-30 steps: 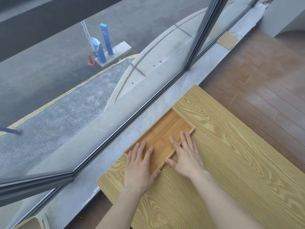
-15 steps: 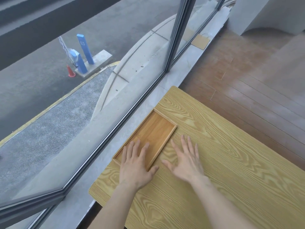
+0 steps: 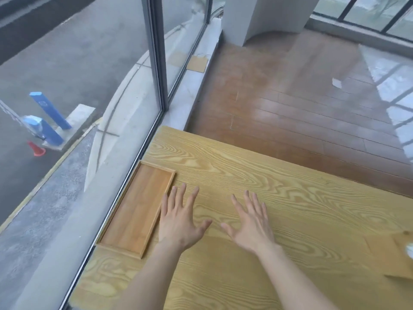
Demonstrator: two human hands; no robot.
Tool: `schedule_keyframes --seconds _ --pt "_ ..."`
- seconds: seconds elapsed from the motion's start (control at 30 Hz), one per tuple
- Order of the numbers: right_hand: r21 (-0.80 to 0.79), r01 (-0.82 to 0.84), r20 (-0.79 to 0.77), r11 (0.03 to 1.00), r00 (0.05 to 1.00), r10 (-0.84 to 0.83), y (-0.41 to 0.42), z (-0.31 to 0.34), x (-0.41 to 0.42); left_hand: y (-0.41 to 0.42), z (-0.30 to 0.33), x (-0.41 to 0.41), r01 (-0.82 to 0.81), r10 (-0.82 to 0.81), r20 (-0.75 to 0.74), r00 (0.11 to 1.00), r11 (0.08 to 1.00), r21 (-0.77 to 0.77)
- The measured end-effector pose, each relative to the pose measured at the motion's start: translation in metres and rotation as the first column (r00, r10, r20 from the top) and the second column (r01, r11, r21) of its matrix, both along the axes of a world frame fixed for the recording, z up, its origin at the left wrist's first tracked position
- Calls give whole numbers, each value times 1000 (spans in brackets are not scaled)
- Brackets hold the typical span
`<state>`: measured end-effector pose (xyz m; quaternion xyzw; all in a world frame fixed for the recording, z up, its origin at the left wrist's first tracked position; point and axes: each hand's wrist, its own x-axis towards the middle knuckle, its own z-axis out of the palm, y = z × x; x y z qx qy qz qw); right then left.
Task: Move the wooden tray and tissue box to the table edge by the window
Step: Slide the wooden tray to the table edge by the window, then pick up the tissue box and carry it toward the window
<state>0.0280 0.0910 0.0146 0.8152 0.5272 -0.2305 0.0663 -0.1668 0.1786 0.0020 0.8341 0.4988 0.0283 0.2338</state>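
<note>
A flat wooden tray point(image 3: 134, 211) lies empty along the left edge of the light wood-grain table point(image 3: 279, 198), right against the window glass. Just to the right of the tray's long side hovers my left hand point(image 3: 181, 220), fingers spread, holding nothing. My right hand point(image 3: 252, 222) is over the bare tabletop further right, also spread and empty. At the right border of the view a wooden tissue box point(image 3: 393, 256) shows only in part, with a bit of white tissue at its top.
The window frame post point(image 3: 156, 52) and a pale sill point(image 3: 190, 95) run along the left. Brown plank floor point(image 3: 301, 104) lies beyond the table's far edge. A white pillar point(image 3: 257, 16) stands at the back.
Both hands have come off the tray and shifted right over the tabletop. The view has swung to the right, bringing the tissue box into sight. The tray stays by the window.
</note>
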Motion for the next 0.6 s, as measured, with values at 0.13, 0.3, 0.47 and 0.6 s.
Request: schedule_keyframes --seconds 0.13,0.3,0.47,0.6 --pt "30 102 -26 994 995 -101 -42 6 44 -20 11 53 84 -84 -5 996 996 19" --pt "76 186 -44 980 982 -183 -104 18 108 -67 21 126 165 -164 -29 986 986 17" --pt "139 294 -52 946 956 -289 -173 33 182 -124 37 212 238 -238 10 971 971 11" --pt "251 350 -60 902 936 -347 -225 43 238 -169 42 279 273 -272 48 961 962 -15"
